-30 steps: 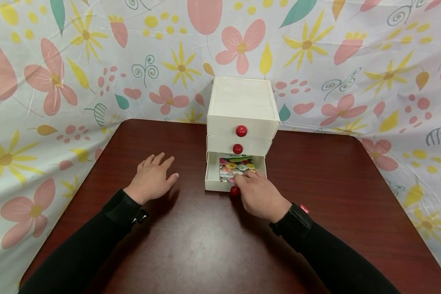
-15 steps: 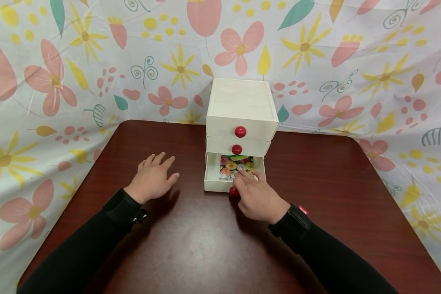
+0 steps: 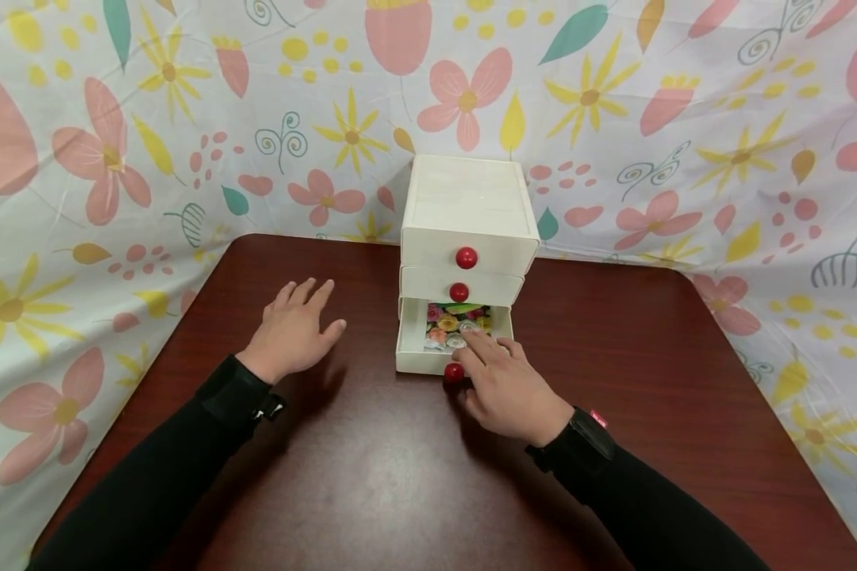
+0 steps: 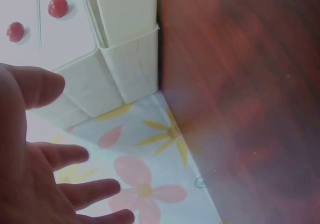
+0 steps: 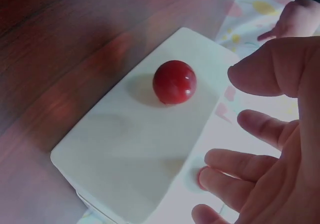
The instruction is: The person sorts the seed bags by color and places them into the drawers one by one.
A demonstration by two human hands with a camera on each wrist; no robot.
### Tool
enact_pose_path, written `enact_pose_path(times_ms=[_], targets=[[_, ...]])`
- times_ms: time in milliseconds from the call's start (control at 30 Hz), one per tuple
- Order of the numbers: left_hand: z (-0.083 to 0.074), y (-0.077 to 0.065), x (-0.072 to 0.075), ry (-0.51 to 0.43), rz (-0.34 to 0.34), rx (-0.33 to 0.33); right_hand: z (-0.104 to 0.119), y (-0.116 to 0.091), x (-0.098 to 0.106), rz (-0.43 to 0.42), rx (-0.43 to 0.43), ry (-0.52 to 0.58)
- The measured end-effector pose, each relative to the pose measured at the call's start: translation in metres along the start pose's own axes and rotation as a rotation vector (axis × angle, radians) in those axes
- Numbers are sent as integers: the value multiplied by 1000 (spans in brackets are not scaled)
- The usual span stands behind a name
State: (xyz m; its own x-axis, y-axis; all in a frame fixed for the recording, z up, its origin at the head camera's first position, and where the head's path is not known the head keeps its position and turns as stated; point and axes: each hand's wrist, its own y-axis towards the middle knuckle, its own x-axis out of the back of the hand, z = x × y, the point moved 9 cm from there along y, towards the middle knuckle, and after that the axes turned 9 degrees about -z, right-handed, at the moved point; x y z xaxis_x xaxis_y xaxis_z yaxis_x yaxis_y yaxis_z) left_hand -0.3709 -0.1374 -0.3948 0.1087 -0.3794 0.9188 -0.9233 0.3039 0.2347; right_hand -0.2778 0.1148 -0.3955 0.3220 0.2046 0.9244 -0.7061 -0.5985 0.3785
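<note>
A small white drawer cabinet (image 3: 471, 198) with red knobs stands on the table. Its bottom drawer (image 3: 417, 362) is pulled out, and a flat card or packet printed with colourful flowers (image 3: 439, 327) lies inside. My right hand (image 3: 510, 388) is over the drawer's front right part, fingers extended across the packet's near corner and holding nothing. Below its thumb side is the bottom red knob (image 5: 175, 82), free of the fingers. To the left of the cabinet, my left hand (image 3: 289, 337) hovers over the table with fingers spread, also seen palm-side as a hand (image 4: 30, 184) in the left wrist view.
The dark reddish-brown table (image 3: 371, 476) extends around the cabinet on both sides and in front. Behind it hangs a white cloth (image 3: 257, 151) with flower prints. The middle drawer (image 3: 428, 281) and top drawer (image 3: 432, 246) are closed.
The flower packet has gone deeper into the drawer, its pale top edge now out of sight. My right fingers have straightened and lifted slightly. The left hand has shifted a little away from me.
</note>
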Motion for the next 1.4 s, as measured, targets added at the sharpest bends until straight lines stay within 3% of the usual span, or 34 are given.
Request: enact_pose_path(times_ms=[300,667,833,1000,1233,1400], targets=[[-13,17,18,-175,-76,-87,0,-13,11,17,-39,-8],[-34,35,46,-243,-191,-214,6,-25,16,40,-35,-28],[-49,45,58,-288,-224,-278,14,-28,21,0,-12,-5],[-62,53,63,-341,-214,-332,20,-32,23,-32,-6,31],[-80,65,69,-370,-244,-449,21,-37,13,18,-9,46],[-89,77,70,-396,-212,-470,20,-38,5,56,-16,67]])
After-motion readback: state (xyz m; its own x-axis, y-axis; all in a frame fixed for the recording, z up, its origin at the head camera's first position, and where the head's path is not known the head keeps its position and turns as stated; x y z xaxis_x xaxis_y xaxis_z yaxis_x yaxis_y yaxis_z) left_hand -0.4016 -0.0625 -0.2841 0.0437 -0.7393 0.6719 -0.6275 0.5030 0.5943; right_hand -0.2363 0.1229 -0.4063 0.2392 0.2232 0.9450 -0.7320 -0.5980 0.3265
